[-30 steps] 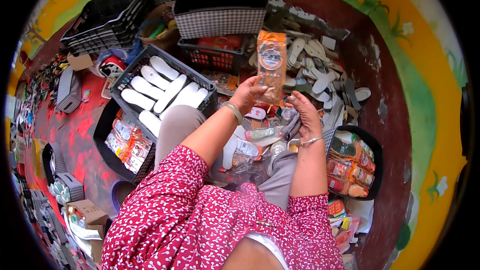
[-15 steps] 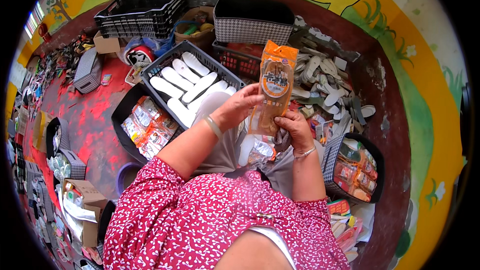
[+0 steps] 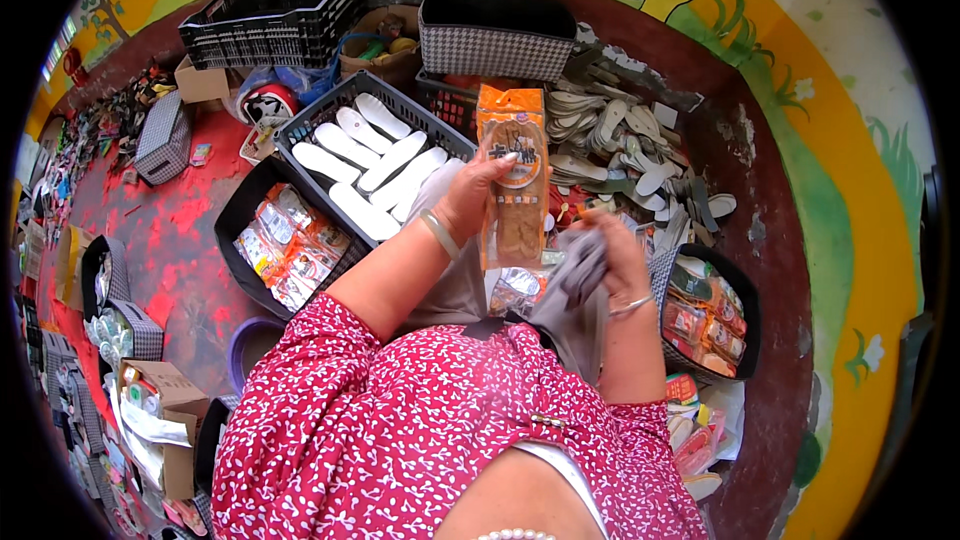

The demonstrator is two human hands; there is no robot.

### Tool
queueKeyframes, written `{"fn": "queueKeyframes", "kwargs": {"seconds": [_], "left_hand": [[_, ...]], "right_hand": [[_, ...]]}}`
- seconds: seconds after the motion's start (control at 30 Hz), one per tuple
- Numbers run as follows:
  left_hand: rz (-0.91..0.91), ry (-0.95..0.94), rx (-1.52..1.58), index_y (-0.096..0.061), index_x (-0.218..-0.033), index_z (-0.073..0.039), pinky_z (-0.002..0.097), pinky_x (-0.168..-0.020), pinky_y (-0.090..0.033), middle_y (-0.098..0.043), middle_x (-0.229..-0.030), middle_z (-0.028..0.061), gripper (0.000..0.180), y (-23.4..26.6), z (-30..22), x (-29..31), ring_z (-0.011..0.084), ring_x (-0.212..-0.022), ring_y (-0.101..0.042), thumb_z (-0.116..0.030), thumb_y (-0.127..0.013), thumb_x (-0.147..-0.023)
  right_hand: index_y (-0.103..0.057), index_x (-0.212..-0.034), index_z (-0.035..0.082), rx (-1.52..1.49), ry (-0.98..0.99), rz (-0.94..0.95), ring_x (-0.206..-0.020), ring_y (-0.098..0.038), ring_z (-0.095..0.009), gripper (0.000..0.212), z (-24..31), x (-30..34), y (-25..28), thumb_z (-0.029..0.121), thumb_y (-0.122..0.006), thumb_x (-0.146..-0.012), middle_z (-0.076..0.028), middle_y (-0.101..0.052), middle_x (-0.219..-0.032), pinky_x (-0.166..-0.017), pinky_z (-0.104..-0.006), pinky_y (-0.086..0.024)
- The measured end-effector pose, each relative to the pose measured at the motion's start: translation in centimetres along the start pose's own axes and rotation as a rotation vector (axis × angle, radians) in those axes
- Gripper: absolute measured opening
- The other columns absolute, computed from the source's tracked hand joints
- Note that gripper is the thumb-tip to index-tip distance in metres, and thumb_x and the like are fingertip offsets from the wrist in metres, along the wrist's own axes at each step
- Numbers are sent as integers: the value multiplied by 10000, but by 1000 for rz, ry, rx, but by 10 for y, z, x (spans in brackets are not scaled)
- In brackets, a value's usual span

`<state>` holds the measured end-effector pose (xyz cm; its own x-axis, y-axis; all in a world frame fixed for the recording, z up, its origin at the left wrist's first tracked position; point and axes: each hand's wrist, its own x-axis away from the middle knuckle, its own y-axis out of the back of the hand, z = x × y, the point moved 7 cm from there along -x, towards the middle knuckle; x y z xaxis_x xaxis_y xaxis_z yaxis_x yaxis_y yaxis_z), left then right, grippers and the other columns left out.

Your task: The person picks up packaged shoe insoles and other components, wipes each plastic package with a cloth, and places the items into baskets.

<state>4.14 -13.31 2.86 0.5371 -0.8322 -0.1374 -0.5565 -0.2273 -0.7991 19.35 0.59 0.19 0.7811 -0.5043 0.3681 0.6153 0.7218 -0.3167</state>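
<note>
above the lap, left hand (image 3: 470, 202) fingers pinch a glossy orange packet (image 3: 513, 178); right hand (image 3: 612, 258) fingers clutch soft grey insoles (image 3: 578, 275).

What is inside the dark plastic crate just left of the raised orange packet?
The dark plastic crate holds loose white insoles lying side by side. The left hand, gripping the orange packet, covers the crate's near right corner, so what lies there is hidden.

Crimson-pink top, small white floral print, sleeves ending above elbow. Grey trousers. Thin bangle on left wrist (image 3: 440, 234), silver bangle on right wrist (image 3: 632, 306). White bead necklace at near edge.
</note>
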Motion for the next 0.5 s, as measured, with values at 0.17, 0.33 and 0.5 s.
{"fn": "queueKeyframes", "kwargs": {"seconds": [0.17, 0.33, 0.5], "left_hand": [[55, 186, 16, -398, -1279, -66, 402, -847, -511, -586, -1103, 143, 509, -8, 11, 2, 250, -962, -618, -123, -530, -790], [91, 227, 130, -297, -1367, -79, 404, -871, -500, -553, -1132, 137, 635, -24, 12, 7, 260, -995, -597, 0, -432, -752], [-13, 94, 117, -274, -1399, -62, 359, -994, -401, -468, -1279, 154, 710, -36, 5, 5, 263, -1137, -505, -30, -406, -702]], "right_hand": [[-465, -1184, 36, -390, 478, -54, -949, -596, -291, 421, 95, 30, 13, 321, -571, -893, -198, -570, -1096, -840, -415, -498], [-466, -1284, 88, 709, 1103, -105, -1209, -438, -325, 464, 97, 76, -97, 272, -585, -875, -159, -445, -1320, -995, -439, -353], [-501, -1279, 113, 1290, 1248, -38, -1358, -232, -360, 473, 25, 71, -119, 300, -592, -854, -172, -335, -1429, -1063, -450, -215]]}}
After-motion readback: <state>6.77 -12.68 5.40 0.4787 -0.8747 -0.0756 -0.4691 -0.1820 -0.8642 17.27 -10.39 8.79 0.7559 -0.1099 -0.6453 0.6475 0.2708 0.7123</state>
